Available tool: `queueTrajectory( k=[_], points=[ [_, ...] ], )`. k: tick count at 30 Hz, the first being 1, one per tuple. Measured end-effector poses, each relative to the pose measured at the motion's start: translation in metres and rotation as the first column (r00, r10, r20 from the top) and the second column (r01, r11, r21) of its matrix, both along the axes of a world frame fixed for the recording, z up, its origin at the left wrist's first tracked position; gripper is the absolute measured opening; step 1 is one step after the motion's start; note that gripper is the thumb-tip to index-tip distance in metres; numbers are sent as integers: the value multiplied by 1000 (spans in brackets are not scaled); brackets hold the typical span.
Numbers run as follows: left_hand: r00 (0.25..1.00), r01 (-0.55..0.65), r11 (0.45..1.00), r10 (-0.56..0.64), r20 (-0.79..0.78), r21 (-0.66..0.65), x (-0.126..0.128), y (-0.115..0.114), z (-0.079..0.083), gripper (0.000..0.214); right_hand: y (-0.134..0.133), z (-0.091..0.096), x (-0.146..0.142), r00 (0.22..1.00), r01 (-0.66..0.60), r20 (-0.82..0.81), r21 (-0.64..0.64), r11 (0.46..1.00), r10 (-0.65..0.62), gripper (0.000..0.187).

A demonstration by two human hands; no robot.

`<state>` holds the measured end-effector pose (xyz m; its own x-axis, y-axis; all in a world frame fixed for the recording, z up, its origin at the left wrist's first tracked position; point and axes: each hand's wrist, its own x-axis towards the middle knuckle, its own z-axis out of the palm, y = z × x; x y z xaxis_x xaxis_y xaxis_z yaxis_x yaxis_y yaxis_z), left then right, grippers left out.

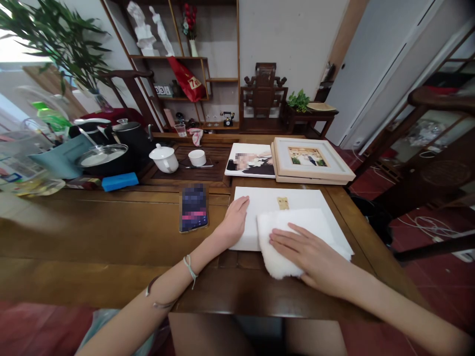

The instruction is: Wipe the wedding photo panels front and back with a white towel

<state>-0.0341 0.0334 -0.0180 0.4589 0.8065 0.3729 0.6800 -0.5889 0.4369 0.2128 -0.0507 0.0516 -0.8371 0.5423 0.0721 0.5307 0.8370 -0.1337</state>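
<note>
A white board or panel (252,225) lies flat on the wooden table, with a small tan patch (282,203) near its far edge. My left hand (234,222) rests along the board's left edge, fingers stretched out. Flat on a folded white fluffy cloth (272,259) lies my right hand (302,252), its fingers slightly spread and its thumb hidden. The cloth covers the near right part of the board and hangs over its near edge. To the left of my left hand is a phone (194,207) with a lit, blurred screen.
Behind the board are a photo panel (256,168) and a stack topped by a framed photo (309,173). Left of these, a tea tray (218,175) carries a white lidded bowl (165,159) and cup (197,157). Kettle (129,136), pan (104,158) and blue sponge (119,182) stand farther left.
</note>
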Motion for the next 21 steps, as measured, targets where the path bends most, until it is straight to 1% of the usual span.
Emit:
queueTrajectory(
  k=[3, 7, 9, 11, 14, 16, 18, 21],
  points=[
    [1000, -6, 1000, 6, -14, -12, 0, -1, 2, 45, 36, -5, 2, 996, 76, -58, 25, 997, -74, 76],
    [1000, -16, 999, 15, -8, -34, 0, -1, 2, 44, 89, -8, 0, 974, 184, -136, 23, 983, -180, 57],
    [1000, -17, 999, 16, -8, -46, 0, -1, 3, 44, 105, -8, 1, 956, 241, -176, 14, 970, -235, 50],
    [1000, -17, 998, 17, -6, -54, 0, -1, 4, 45, 113, -8, 7, 931, 309, -206, 13, 951, -300, 48],
    [1000, -22, 998, 22, -4, -63, 1, -2, 4, 45, 113, -11, 26, 907, 371, -220, 14, 928, -359, 48],
    [1000, -26, 998, 25, -4, -66, 1, -2, 4, 45, 104, -15, 43, 909, 367, -216, 13, 930, -356, 48],
    [1000, -27, 998, 28, 3, -63, 1, -2, 5, 45, 87, -18, 60, 918, 344, -212, 6, 939, -335, 52],
    [999, -30, 998, 31, 13, -62, 1, -4, 5, 45, 48, -16, 81, 940, 275, -203, -25, 961, -274, 68]
  ],
)
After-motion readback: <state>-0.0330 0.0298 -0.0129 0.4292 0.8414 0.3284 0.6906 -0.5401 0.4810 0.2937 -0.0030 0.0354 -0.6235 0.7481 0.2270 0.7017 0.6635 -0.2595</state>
